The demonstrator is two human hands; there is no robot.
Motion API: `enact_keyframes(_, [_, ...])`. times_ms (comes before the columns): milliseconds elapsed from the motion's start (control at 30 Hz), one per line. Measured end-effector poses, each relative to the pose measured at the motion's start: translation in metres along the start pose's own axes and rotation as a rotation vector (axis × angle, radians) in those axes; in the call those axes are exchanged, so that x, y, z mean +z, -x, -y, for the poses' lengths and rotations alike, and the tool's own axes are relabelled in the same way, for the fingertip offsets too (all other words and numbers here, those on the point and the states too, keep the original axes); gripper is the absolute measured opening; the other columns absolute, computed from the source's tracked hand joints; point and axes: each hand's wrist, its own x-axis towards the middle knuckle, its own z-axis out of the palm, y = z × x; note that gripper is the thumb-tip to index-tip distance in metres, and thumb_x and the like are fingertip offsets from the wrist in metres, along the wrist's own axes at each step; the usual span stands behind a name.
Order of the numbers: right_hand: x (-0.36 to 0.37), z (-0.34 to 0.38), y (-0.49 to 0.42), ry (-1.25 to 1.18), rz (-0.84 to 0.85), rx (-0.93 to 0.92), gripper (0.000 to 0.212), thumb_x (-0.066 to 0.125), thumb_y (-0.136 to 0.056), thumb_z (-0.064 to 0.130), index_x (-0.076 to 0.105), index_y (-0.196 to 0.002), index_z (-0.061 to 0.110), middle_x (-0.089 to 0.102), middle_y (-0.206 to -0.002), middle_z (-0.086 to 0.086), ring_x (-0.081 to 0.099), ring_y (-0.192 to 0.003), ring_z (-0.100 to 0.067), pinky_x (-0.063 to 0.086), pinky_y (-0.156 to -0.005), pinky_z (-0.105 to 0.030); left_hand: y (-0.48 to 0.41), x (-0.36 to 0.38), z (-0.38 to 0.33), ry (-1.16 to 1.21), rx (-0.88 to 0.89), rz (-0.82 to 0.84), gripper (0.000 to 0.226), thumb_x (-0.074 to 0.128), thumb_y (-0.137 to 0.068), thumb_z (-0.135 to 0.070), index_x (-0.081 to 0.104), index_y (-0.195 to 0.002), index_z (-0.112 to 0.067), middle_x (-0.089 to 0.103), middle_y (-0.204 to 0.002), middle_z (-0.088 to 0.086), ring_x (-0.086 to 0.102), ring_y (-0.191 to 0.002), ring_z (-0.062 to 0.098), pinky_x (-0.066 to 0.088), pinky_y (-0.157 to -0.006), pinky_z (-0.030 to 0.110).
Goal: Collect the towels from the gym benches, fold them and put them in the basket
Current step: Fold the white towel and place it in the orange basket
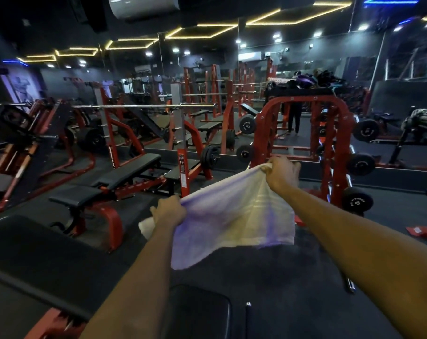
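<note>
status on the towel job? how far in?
Done: one white cloth towel is collected, held up off the black padded bench. In hand: left hand and right hand each grip its top edge, spread for folding. Left: the folds, binning it. No basket in view; another cloth seems draped on a far bench.

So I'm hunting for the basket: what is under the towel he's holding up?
Under the towel, held by the left hand and right hand, lies dark floor and a black bench pad. No basket shows; the cloth hides whatever lies directly behind it.
</note>
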Motion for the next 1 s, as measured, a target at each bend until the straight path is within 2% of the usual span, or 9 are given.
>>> enact_keyframes(133, [0.004,-0.022,0.006,0.204,0.022,0.097,0.031,0.053,-0.095,0.044,0.068,-0.102,0.018,0.068,-0.104,-0.007,0.059,-0.102,-0.027,0.034,-0.094,-0.044,0.003,-0.004,0.014,-0.148,-0.055,0.044,0.028,0.047,-0.097,-0.032,0.059,-0.116,-0.016,0.064,-0.121,0.009,0.055,-0.120,0.028,0.018,-0.112,0.057])
enact_keyframes(200, [0.007,-0.036,0.012,0.301,0.069,0.142,0.037,0.052,-0.094,0.049,0.068,-0.105,0.018,0.068,-0.107,-0.006,0.056,-0.107,-0.026,0.033,-0.096,-0.044,0.001,-0.006,0.028,-0.130,-0.079,0.064,0.038,0.049,-0.096,-0.048,0.060,-0.112,-0.015,0.065,-0.118,0.009,0.058,-0.115,0.029,0.027,-0.109,0.053])
enact_keyframes(333, [0.016,-0.052,0.026,0.332,0.153,0.252,0.047,0.054,-0.088,0.062,0.068,-0.095,0.018,0.072,-0.101,-0.006,0.062,-0.103,-0.026,0.032,-0.102,-0.042,-0.002,-0.011,0.042,0.078,-0.086,-0.022,0.055,0.062,-0.085,-0.059,0.061,-0.097,-0.005,0.066,-0.107,0.021,0.062,-0.100,0.039,0.046,-0.074,0.038])
enact_keyframes(467, [0.021,-0.055,0.030,0.304,0.517,0.193,0.038,0.071,-0.079,0.055,0.058,-0.081,0.019,0.066,-0.097,-0.007,0.064,-0.103,-0.026,0.040,-0.104,-0.043,0.003,-0.021,0.040,0.158,-0.140,-0.146,0.051,0.073,-0.082,-0.046,0.064,-0.097,0.002,0.066,-0.101,0.024,0.063,-0.095,0.042,0.046,-0.069,0.040])
enact_keyframes(600, [0.010,-0.055,0.028,0.192,0.823,0.151,0.042,0.068,-0.089,0.032,0.064,-0.119,0.003,0.057,-0.106,-0.010,0.053,-0.094,-0.020,0.046,-0.096,-0.034,0.003,-0.031,0.044,0.195,-0.228,-0.215,0.038,0.073,-0.086,-0.030,0.066,-0.101,0.004,0.066,-0.104,0.027,0.063,-0.099,0.043,0.049,-0.073,0.042])
enact_keyframes(667, [0.014,-0.054,0.029,0.090,0.796,0.172,0.037,0.066,-0.091,0.028,0.063,-0.119,0.005,0.059,-0.113,-0.013,0.050,-0.092,-0.020,0.048,-0.088,-0.033,0.004,-0.036,0.046,0.202,-0.269,-0.280,0.037,0.072,-0.088,-0.027,0.065,-0.104,0.005,0.065,-0.107,0.029,0.062,-0.103,0.045,0.052,-0.078,0.044])
enact_keyframes(767, [0.026,-0.048,0.036,-0.053,0.606,0.283,0.022,0.077,-0.079,0.030,0.061,-0.081,0.014,0.064,-0.098,-0.011,0.059,-0.084,-0.024,0.049,-0.063,-0.027,0.005,-0.040,0.044,0.201,-0.341,-0.275,0.035,0.068,-0.090,-0.025,0.064,-0.109,0.004,0.065,-0.114,0.028,0.061,-0.107,0.044,0.052,-0.083,0.046])
enact_keyframes(867, [0.043,-0.031,0.042,-0.181,0.460,0.445,0.038,0.084,-0.065,0.030,0.069,-0.090,0.007,0.072,-0.097,-0.015,0.070,-0.089,-0.031,0.060,-0.076,-0.038,0.007,-0.042,0.031,0.178,-0.356,-0.146,0.032,0.063,-0.091,-0.015,0.062,-0.117,0.003,0.061,-0.123,0.026,0.060,-0.112,0.040,0.051,-0.089,0.044])
enact_keyframes(1000, [0.049,0.019,0.051,-0.378,0.495,0.407,0.048,0.090,-0.062,0.032,0.070,-0.097,0.005,0.071,-0.094,-0.012,0.070,-0.084,-0.026,0.060,-0.073,-0.033,0.015,-0.044,-0.013,0.247,-0.152,0.050,0.025,0.069,-0.090,-0.027,0.057,-0.093,-0.004,0.065,-0.107,0.016,0.060,-0.076,0.020,0.046,-0.057,0.026])
